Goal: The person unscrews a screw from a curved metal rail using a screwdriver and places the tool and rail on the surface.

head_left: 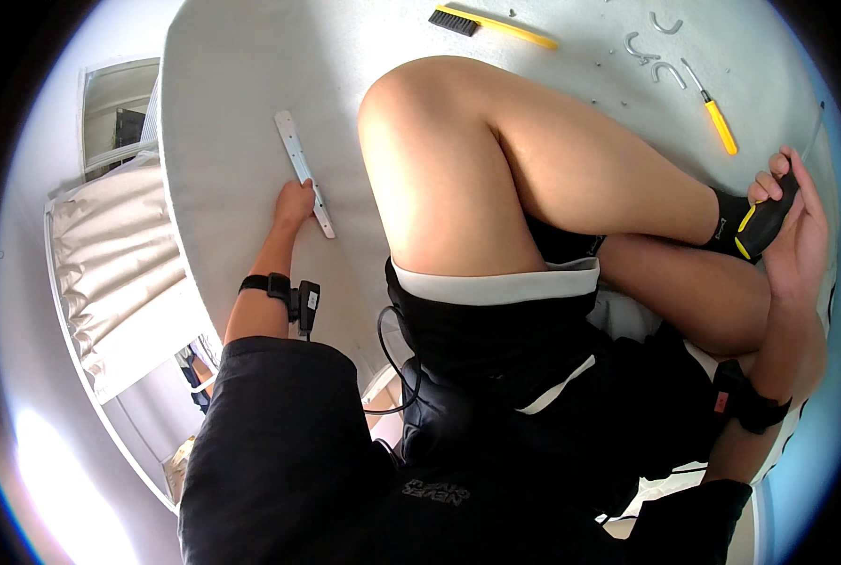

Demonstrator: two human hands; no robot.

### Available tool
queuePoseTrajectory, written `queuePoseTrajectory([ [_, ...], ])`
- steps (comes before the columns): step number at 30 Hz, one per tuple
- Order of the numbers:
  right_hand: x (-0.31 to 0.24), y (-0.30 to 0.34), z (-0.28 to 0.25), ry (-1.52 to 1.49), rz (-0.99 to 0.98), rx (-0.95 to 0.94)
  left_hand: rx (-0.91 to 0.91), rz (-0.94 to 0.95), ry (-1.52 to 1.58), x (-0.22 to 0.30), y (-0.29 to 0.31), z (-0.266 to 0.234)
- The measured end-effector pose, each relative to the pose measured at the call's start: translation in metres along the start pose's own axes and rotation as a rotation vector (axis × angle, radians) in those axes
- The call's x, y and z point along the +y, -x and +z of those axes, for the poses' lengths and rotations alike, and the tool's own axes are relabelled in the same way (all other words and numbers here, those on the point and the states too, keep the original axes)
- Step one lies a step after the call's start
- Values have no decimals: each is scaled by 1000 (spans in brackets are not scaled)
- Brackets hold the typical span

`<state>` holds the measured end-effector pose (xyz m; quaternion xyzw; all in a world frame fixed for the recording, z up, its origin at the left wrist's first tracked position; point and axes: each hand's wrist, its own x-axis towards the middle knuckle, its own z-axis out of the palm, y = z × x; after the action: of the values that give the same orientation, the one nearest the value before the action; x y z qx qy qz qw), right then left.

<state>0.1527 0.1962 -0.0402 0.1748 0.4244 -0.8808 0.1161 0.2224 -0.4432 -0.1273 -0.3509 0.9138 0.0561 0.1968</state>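
On the pale surface at the left lies a long white strip (292, 143) with small holes along it. My left hand (295, 203) is closed at the strip's edge, a little below its middle; the fingertips are partly hidden. At the far right, my right hand (794, 235) holds a screwdriver (768, 215) by its thick black and yellow handle. The shaft points up and away from me. This hand is beside my sock-covered ankle, apart from the strip.
My bent legs (448, 160) take up the middle, between both hands. Beyond them lie a yellow-handled brush (505, 30), several metal hooks (667, 73), a small yellow screwdriver (719, 122) and scattered small hardware. A black cable (380, 330) loops by my left side. A beige curtain (119, 273) hangs at the left.
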Motion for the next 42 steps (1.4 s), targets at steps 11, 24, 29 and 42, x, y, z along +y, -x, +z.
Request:
queuePoseTrajectory([
  [11,9,-9,-1,-58,58,1,126,26,-164,6,9,-17],
  [24,0,-3,1,6,5,104,75,14,-85,21,-64,-34],
  [29,0,-2,-4,74,-8,111,-76,-49,144,39,-49,-36],
  [42,6,-12,-8,44,25,63,-425,-20,794,-14,-71,-19],
])
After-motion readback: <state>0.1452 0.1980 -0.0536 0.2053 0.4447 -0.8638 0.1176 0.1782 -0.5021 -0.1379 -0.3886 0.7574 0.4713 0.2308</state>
